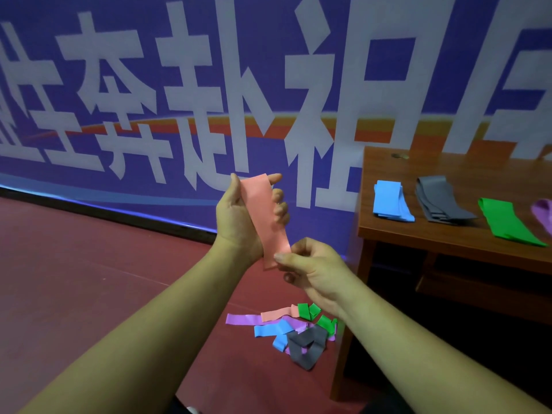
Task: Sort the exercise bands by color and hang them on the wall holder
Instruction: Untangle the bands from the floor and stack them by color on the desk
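My left hand (239, 216): fingers curled round the pink band (264, 222), upper end.
My right hand (313, 270): pinching its lower end.
Unsorted pile (286, 333): on the floor below.
Wooden table (385, 165): blue bands (391, 204), grey bands (439, 204), green band (507, 222).

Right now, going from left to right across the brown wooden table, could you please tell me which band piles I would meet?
Light blue flat rubber band pile, grey flat rubber band pile, green flat rubber band, purple rubber band cut by the frame edge.
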A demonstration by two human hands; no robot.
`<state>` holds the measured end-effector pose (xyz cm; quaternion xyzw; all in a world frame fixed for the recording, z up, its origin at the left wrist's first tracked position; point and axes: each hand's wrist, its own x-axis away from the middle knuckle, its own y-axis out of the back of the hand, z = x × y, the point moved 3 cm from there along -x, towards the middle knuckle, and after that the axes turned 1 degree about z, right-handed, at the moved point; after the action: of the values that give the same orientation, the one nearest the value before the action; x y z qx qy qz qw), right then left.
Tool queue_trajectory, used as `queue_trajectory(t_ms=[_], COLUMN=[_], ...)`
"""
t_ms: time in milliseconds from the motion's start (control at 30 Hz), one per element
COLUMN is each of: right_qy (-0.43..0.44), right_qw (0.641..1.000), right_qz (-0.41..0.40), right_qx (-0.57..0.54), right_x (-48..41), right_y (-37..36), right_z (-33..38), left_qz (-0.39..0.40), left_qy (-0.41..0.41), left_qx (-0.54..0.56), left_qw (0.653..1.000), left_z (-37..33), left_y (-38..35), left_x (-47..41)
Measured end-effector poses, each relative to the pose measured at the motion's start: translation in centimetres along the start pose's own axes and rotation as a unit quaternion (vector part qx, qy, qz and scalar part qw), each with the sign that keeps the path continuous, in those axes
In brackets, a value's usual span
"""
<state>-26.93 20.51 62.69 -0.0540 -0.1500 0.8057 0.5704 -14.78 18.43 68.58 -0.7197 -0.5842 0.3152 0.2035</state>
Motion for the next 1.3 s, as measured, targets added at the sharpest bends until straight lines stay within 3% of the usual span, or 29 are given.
queue_trajectory(t_ms=[100, 233, 333, 433, 500, 700, 900, 1100, 1300], right_qy=[0.028, 0.126, 0.202, 0.182, 0.184, 0.197, 0.215, 0.209, 0.181], right_qw=[0.987, 0.957, 0.905, 0.835, 0.808, 0.834, 0.891, 0.891, 0.866], right_qz=[-0.008, -0.072, -0.054, 0.015, 0.045, 0.008, -0.085, -0.194, -0.307], right_qx=[0.157, 0.253, 0.37, 0.519, 0.558, 0.515, 0.391, 0.353, 0.351], right_x=[0.0, -0.6, -0.6, -0.1, 0.4, 1.0, 2.5, 6.1, 10.9], right_y=[0.8, 2.2, 2.0, 1.2, 1.2, 3.9, 10.7, 18.7, 27.0], right_z=[2.4, 8.6, 12.6, 14.3, 14.7, 15.8, 21.2, 26.2, 29.5], left_qz=[0.027, 0.063, 0.1, 0.13, 0.144, 0.166, 0.222, 0.235, 0.276], left_qy=[0.015, 0.057, 0.093, 0.114, 0.126, 0.145, 0.165, 0.173, 0.206], left_qx=[-0.059, -0.118, -0.166, -0.184, -0.174, -0.194, -0.241, -0.183, -0.256], left_qw=[0.998, 0.989, 0.977, 0.968, 0.966, 0.956, 0.93, 0.939, 0.903], left_z=[-0.1, 0.3, 1.2, 2.3, 2.9, 4.8, 7.7, 11.4, 17.1], left_y=[0.1, 0.0, -0.8, -2.0, -2.8, -5.5, -10.1, -18.1, -23.9], left_x=[0.1, 0.3, 0.5, 0.5, 0.4, -0.3, -1.7, -4.1, -6.7])
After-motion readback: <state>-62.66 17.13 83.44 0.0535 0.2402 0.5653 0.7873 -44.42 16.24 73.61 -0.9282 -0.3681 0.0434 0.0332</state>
